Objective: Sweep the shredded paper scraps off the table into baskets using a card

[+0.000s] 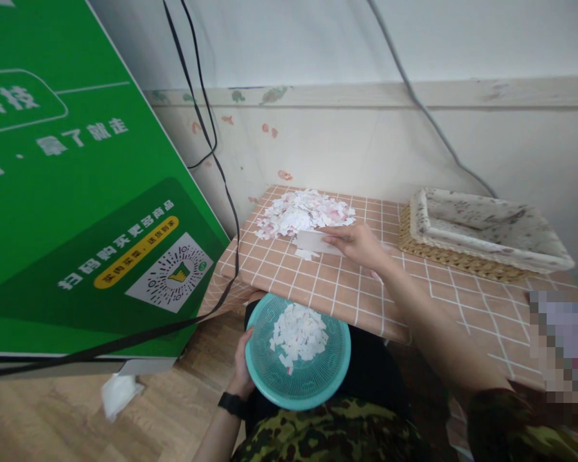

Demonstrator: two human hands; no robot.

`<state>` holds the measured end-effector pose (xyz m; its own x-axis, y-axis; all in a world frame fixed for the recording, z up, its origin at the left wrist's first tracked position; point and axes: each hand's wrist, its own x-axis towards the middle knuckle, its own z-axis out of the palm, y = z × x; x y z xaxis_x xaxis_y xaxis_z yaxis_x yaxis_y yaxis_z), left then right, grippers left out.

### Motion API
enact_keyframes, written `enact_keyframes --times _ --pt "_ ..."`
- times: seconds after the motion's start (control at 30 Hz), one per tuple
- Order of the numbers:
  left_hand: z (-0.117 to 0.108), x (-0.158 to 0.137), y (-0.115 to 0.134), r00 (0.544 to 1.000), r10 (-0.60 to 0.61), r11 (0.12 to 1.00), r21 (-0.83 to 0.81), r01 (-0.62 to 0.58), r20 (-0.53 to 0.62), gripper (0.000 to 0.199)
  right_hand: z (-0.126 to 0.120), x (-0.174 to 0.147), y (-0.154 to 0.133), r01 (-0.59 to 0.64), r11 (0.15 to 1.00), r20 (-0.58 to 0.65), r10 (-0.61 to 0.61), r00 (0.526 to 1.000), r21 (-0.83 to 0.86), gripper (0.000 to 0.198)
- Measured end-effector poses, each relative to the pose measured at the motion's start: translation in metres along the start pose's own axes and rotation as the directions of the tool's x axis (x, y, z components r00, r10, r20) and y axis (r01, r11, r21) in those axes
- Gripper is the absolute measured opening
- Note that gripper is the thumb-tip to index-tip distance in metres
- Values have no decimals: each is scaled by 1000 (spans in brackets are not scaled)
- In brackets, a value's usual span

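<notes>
My left hand grips the left rim of a teal plastic colander, held just below the table's front edge. A small heap of white paper scraps lies inside it. Over the table my right hand pinches a flat white card, its lower edge at the tabletop. Right behind the card is a bigger pile of torn paper scraps, white with some pink. A few loose scraps lie in front of the card.
A checked brown tablecloth covers the table against the wall. On its right stands a cloth-lined wicker basket. A green sign panel rises at left, with black cables hanging before it. White plastic lies on the floor.
</notes>
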<state>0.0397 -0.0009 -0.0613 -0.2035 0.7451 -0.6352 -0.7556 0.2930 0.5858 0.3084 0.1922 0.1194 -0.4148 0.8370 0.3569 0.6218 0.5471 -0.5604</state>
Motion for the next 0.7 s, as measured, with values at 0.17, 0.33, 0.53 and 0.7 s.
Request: enact_keyframes --times 0.17,0.33,0.53,0.7 --pt "-1 3 0 999 -14 999 -43 16 42 20 -13 1 4 -35 996 23 33 999 85 27" --pt "1 2 2 1000 -12 999 -34 12 2 17 -20 4 16 -70 995 25 68 997 70 27" --pt "-4 4 -1 999 1 999 -44 1 40 21 -17 6 24 -82 997 -58 81 995 -15 28" --pt "-11 11 -4 999 -15 999 -34 17 47 27 -9 6 20 -91 995 -6 91 996 40 29"
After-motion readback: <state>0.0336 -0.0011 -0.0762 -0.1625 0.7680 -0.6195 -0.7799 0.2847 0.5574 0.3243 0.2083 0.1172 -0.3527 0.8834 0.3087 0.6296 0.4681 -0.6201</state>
